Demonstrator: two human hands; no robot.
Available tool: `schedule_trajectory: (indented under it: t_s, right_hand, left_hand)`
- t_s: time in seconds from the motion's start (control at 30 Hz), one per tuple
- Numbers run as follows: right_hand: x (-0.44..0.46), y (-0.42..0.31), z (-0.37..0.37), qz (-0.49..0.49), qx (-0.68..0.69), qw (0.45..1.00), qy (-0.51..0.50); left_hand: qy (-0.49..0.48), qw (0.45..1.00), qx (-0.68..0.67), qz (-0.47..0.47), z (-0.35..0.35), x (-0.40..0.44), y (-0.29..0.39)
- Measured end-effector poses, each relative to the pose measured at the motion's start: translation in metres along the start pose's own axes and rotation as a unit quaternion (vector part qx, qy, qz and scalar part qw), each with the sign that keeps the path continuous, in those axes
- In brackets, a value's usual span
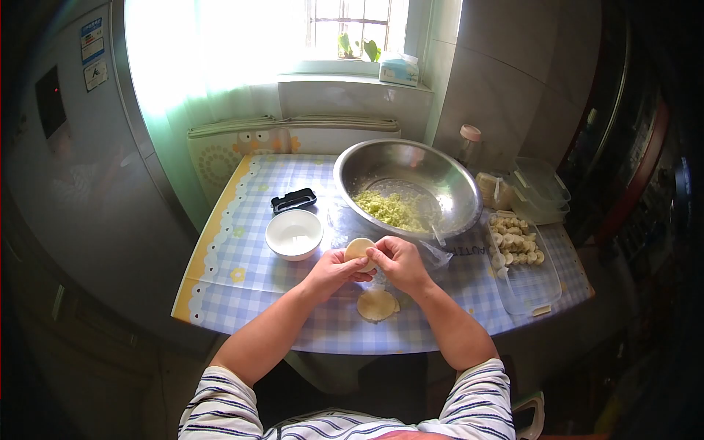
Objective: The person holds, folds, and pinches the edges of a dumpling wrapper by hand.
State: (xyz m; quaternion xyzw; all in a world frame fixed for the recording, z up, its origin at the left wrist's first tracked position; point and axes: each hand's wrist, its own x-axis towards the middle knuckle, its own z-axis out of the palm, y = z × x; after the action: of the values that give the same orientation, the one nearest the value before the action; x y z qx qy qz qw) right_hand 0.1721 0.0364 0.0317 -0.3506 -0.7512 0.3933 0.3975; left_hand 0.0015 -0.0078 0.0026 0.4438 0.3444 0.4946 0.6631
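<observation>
Dough wrapper (358,248), pale and round, is pinched by your left hand (334,273) and your right hand (401,265), near the white bowl (294,236) and stacked wrappers (377,305)

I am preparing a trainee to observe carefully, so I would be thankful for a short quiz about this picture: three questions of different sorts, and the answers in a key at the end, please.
1. Multiple choice: What do the left hand and the right hand hold between them?
A) a spoon
B) a flat dough round
C) a plastic lid

2. True or false: In the picture, the white bowl stands to the right of both hands.

3. Fill in: The pale green mixture lies in the ______.

Key:
1. B
2. False; the bowl stands to the left.
3. metal basin
</observation>
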Motion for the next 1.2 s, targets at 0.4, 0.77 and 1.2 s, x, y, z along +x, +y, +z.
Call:
schedule_trajectory:
  t_s: [0.4,0.77,1.2]
  right_hand:
    - [-0.0006,-0.0031,-0.0013,-0.002,-0.012,1.000,-0.001]
    - [-0.0007,-0.0035,-0.0013,0.002,-0.006,1.000,0.000]
    - [0.0003,0.0001,-0.0009,-0.008,-0.014,1.000,0.010]
  left_hand:
    - [-0.004,1.000,0.000,-0.001,-0.0014,0.0008,-0.0017]
    - [-0.004,1.000,0.009,-0.009,-0.0006,0.0001,0.0002]
    - [0.000,1.000,0.003,-0.009,0.0008,-0.0006,0.0017]
